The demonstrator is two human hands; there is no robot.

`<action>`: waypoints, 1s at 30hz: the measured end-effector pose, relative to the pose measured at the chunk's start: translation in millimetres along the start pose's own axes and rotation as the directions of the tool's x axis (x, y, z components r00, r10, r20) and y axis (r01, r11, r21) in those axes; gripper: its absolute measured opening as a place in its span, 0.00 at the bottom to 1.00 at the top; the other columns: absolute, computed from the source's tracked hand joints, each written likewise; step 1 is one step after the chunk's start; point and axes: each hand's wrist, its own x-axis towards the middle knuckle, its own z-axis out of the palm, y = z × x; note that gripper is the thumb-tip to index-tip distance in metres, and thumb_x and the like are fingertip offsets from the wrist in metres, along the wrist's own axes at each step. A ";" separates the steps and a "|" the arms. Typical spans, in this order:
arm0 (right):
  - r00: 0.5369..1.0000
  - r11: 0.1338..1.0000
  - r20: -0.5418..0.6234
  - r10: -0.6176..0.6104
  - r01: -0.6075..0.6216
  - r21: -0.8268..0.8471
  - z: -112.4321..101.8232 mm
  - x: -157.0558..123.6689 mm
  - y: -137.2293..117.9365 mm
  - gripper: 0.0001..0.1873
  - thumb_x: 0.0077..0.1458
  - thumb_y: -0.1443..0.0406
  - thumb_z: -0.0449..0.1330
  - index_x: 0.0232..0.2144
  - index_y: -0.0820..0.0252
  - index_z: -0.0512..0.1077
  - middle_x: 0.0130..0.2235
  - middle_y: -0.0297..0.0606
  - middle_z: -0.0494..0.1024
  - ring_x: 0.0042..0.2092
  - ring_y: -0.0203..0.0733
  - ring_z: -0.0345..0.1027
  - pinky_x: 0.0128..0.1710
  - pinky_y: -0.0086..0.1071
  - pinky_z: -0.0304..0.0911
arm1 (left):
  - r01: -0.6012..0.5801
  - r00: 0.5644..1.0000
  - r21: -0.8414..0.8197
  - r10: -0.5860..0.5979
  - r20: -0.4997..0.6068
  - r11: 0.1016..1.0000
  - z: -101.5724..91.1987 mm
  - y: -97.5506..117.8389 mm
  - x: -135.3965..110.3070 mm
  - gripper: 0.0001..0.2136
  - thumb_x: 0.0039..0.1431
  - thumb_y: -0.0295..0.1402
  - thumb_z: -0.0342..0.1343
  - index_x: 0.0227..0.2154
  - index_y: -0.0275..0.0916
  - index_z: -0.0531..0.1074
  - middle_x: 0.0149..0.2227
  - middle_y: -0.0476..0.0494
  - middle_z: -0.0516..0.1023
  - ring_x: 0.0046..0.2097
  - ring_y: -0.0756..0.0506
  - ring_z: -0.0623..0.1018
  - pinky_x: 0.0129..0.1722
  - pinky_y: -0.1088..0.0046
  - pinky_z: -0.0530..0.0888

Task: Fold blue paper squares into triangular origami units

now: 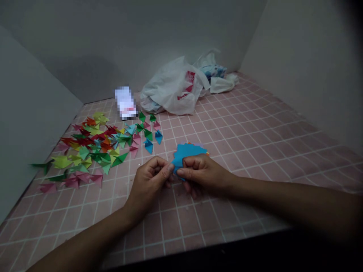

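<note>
My left hand (150,179) and my right hand (200,173) meet at the middle of the pink tiled surface, both pinching a small piece of blue paper (177,169). My right hand also holds a fanned stack of coloured paper sheets (188,151) with a blue one on top. Fingers of both hands are curled closed. To the left lies a spread of several folded paper triangles (96,145) in red, green, yellow, pink and blue.
A white plastic bag (172,88) with red print lies at the back, with crumpled white and blue wrapping (217,75) behind it. A small white packet (126,102) stands by the back wall. Grey walls (25,113) enclose the tiled surface (255,139) on three sides.
</note>
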 end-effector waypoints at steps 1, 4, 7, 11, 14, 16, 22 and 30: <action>1.000 1.000 0.000 -0.001 0.001 0.005 -0.2 0.1 0.1 0.17 0.57 0.56 0.66 0.26 0.59 0.67 0.19 0.26 0.74 0.15 0.27 0.65 0.14 0.18 0.60 | 0.006 1.000 -0.004 -0.006 0.011 1.000 -0.5 0.2 0.3 0.11 0.57 0.38 0.62 0.25 0.37 0.71 0.21 0.52 0.74 0.22 0.54 0.71 0.24 0.79 0.69; 1.000 1.000 0.004 0.001 -0.001 0.009 -0.3 0.2 0.3 0.17 0.57 0.56 0.66 0.26 0.59 0.67 0.19 0.27 0.75 0.16 0.27 0.65 0.14 0.18 0.60 | 0.031 0.999 -0.012 -0.030 0.030 0.999 -2.4 -0.6 0.5 0.12 0.57 0.38 0.63 0.25 0.36 0.72 0.22 0.51 0.75 0.22 0.54 0.71 0.23 0.79 0.68; 1.000 1.000 0.007 0.001 -0.001 -0.013 -0.2 0.2 0.2 0.17 0.58 0.57 0.65 0.25 0.60 0.67 0.19 0.27 0.75 0.16 0.27 0.66 0.14 0.18 0.60 | 0.053 0.998 -0.026 -0.052 0.026 0.998 -3.7 -2.9 -0.5 0.13 0.57 0.39 0.63 0.25 0.36 0.71 0.21 0.51 0.75 0.21 0.54 0.71 0.22 0.80 0.67; 1.000 1.000 0.003 0.018 -0.018 -0.024 0.5 -0.1 -0.4 0.16 0.60 0.59 0.63 0.25 0.59 0.66 0.19 0.27 0.74 0.16 0.27 0.65 0.14 0.18 0.60 | 0.057 0.998 -0.002 -0.057 0.005 0.998 -3.0 -4.4 -1.1 0.13 0.57 0.40 0.63 0.25 0.37 0.70 0.21 0.52 0.74 0.20 0.54 0.71 0.21 0.80 0.67; 1.000 0.999 -0.007 0.030 -0.031 -0.022 1.5 -0.6 -0.6 0.15 0.61 0.60 0.62 0.25 0.59 0.66 0.19 0.27 0.74 0.16 0.27 0.65 0.14 0.19 0.60 | 0.059 0.998 0.008 -0.059 -0.013 0.998 -0.7 -3.2 -1.0 0.14 0.56 0.39 0.63 0.24 0.37 0.69 0.20 0.53 0.73 0.20 0.55 0.70 0.21 0.81 0.66; 0.999 0.999 -0.010 0.036 -0.037 -0.019 2.4 -0.8 -0.6 0.15 0.61 0.60 0.62 0.25 0.59 0.65 0.18 0.27 0.74 0.16 0.28 0.65 0.14 0.19 0.59 | 0.055 0.998 0.016 -0.054 -0.026 0.998 0.9 -1.9 -1.0 0.14 0.56 0.39 0.63 0.23 0.37 0.68 0.19 0.53 0.73 0.19 0.55 0.69 0.20 0.81 0.66; 1.000 0.999 0.000 0.031 -0.031 -0.006 3.5 -0.5 0.7 0.18 0.57 0.54 0.65 0.25 0.59 0.66 0.19 0.26 0.74 0.16 0.27 0.65 0.14 0.19 0.59 | 0.007 0.999 0.047 -0.005 -0.038 0.999 3.0 -0.5 -1.3 0.13 0.56 0.39 0.62 0.23 0.38 0.67 0.18 0.55 0.70 0.19 0.55 0.68 0.20 0.81 0.65; 0.999 0.999 0.012 -0.034 0.034 -0.010 2.4 -0.5 -0.6 0.21 0.56 0.49 0.67 0.31 0.59 0.67 0.22 0.28 0.75 0.19 0.29 0.68 0.18 0.21 0.60 | -0.017 0.999 0.030 0.018 -0.030 0.999 -0.1 0.7 -2.5 0.12 0.55 0.37 0.62 0.23 0.39 0.67 0.18 0.55 0.68 0.19 0.55 0.67 0.19 0.82 0.65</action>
